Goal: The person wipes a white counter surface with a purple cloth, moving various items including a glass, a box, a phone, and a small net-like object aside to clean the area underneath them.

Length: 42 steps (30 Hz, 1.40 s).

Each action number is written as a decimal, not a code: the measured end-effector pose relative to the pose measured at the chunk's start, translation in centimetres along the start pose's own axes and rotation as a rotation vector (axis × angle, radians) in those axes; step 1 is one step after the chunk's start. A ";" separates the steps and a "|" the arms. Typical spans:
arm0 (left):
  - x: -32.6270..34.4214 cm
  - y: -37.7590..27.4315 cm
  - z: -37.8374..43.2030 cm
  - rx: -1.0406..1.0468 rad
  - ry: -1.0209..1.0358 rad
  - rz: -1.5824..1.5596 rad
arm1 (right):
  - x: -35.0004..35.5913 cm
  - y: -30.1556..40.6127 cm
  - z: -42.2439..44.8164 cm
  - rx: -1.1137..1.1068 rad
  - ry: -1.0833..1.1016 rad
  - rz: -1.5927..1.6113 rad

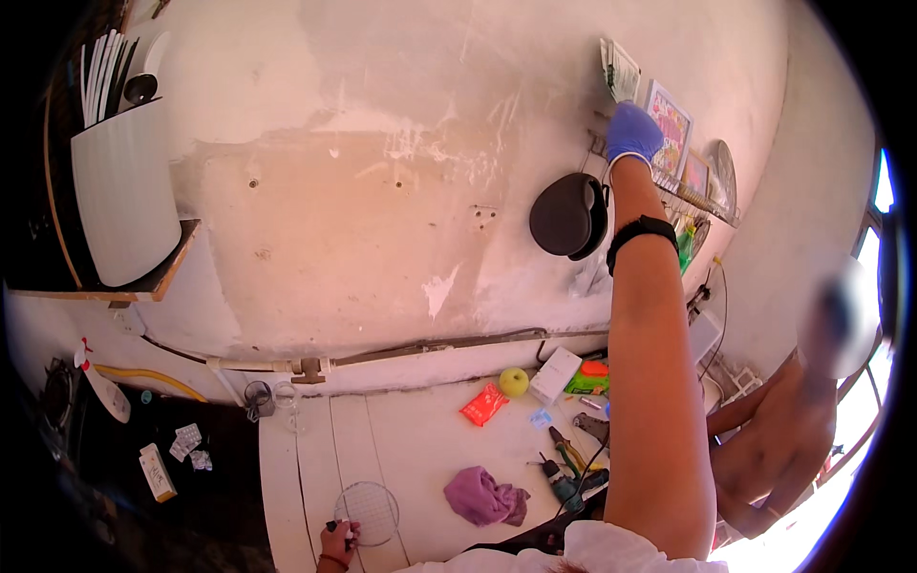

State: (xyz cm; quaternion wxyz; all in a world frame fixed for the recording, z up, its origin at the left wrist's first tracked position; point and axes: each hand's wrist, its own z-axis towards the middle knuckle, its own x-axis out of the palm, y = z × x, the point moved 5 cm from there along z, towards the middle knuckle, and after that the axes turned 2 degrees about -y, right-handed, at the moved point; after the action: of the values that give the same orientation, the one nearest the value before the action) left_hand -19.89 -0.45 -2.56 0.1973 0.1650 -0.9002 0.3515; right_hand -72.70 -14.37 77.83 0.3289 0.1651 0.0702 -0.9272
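My right hand [634, 134], in a blue glove, reaches up to the wall rack [691, 197]. Its fingers are bunched at the lower end of some folded papers [622, 71]; whether they grip them is hidden. Beside the glove stands a framed floral picture [670, 129], and a black rounded case [567, 216] hangs below left. Low at the left, my left hand [342, 536], with a red wristband, closes around a small black object [331, 526]. It touches or nearly touches a round wire mesh [367, 513] over the white table [423, 444]; any join between them is unclear.
A purple cloth [483, 496], a cordless drill [561, 483], pliers [569, 455], a green apple [514, 382], a red packet [484, 405] and a white box [555, 374] lie on the table. Glasses [285, 405] stand at its left edge. A person [781, 444] is at the right.
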 end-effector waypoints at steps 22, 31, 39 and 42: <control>1.9 0.0 1.4 0.064 0.030 -0.054 | -14.2 2.5 -11.2 -0.537 -0.520 0.666; 1.0 -0.5 -1.2 0.034 0.004 0.054 | -4.4 -5.9 -61.7 -0.787 1.598 0.714; 0.7 -0.5 -1.0 0.017 -0.038 0.097 | -1.9 -6.3 -76.0 -0.793 1.200 0.479; 0.7 -0.4 -0.7 0.009 -0.039 0.060 | 0.2 -4.8 -75.8 -0.859 1.183 0.501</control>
State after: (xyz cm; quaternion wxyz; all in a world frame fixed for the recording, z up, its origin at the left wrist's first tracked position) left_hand -20.17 -0.40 -1.55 0.1681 0.1455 -0.9069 0.3580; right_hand -56.19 7.33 6.90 0.4719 0.5018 0.5485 -0.4741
